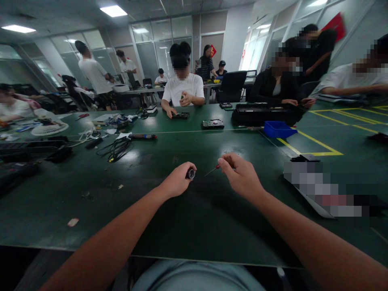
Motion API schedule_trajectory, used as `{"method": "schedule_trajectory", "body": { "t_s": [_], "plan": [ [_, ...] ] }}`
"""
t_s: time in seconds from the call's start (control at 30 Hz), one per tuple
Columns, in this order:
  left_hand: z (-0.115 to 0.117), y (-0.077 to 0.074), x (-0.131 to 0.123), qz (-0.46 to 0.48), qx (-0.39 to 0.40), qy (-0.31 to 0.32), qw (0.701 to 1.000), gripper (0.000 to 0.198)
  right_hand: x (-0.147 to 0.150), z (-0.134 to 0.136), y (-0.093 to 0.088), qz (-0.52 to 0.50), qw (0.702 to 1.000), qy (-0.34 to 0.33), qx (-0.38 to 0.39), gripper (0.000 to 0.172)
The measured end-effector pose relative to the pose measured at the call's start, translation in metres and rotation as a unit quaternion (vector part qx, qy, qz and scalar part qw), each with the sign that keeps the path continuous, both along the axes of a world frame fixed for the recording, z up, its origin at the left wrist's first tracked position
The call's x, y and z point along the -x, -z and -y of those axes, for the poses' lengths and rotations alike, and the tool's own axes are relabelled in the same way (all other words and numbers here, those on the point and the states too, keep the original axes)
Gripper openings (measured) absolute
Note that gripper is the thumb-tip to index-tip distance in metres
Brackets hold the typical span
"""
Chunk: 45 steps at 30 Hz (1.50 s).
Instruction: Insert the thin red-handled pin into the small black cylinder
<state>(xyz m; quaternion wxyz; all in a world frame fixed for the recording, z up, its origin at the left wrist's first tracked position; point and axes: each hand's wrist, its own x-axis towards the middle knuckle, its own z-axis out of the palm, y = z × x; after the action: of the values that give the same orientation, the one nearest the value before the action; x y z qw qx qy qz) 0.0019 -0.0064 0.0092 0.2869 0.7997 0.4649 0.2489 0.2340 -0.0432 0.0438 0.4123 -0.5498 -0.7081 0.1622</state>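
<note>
Left on the green bench (157, 234), a coiled black cable (118, 149) lies farther from the near edge than both hands. The left hand (176, 180) curls its fingers around a small black cylinder (190, 173) over the bench. The right hand's (241, 176) fingers grip a screwdriver (218, 166), tip apart from the cylinder. Rightward, a blue bin (279, 129) sits toward the far edge.

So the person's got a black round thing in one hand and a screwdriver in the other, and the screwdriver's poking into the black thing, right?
Not quite: the screwdriver isn't poking into the black round thing. The head view shows a gap between them. The left grip does hold the black thing, and the right grip the screwdriver.
</note>
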Motion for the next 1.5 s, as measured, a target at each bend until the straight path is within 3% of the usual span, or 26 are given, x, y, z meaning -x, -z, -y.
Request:
{"method": "schedule_trajectory", "body": {
  "t_s": [0.2, 0.33, 0.57, 0.8, 1.03, 1.3, 1.5],
  "plan": [
    [-0.001, -0.004, -0.002, 0.026, -0.045, 0.033, 0.998, 0.031, 0.001, 0.001, 0.005, -0.141, 0.988, -0.055, 0.001, 0.025],
    [0.001, -0.003, -0.004, 0.036, -0.041, 0.013, 0.998, 0.039, 0.002, 0.0, 0.006, -0.172, 0.983, -0.067, -0.002, 0.022],
    [0.002, -0.002, -0.005, 0.033, -0.041, 0.003, 0.999, 0.036, 0.003, 0.001, 0.005, -0.164, 0.984, -0.077, 0.005, 0.02],
    [0.003, -0.002, -0.004, 0.035, -0.037, 0.008, 0.999, 0.04, 0.003, 0.0, 0.008, -0.148, 0.988, -0.044, -0.01, 0.024],
    [0.002, 0.001, -0.003, 0.037, -0.037, 0.014, 0.999, 0.041, 0.001, 0.003, 0.002, -0.031, 0.999, 0.011, -0.026, 0.03],
    [0.002, 0.001, -0.002, 0.036, -0.044, 0.006, 0.998, 0.039, 0.001, 0.007, -0.001, -0.008, 0.997, -0.055, -0.06, 0.017],
    [0.002, 0.001, -0.003, 0.015, -0.049, 0.032, 0.998, 0.039, 0.001, 0.007, -0.004, 0.005, 0.998, -0.054, -0.025, 0.026]
  ]
}}
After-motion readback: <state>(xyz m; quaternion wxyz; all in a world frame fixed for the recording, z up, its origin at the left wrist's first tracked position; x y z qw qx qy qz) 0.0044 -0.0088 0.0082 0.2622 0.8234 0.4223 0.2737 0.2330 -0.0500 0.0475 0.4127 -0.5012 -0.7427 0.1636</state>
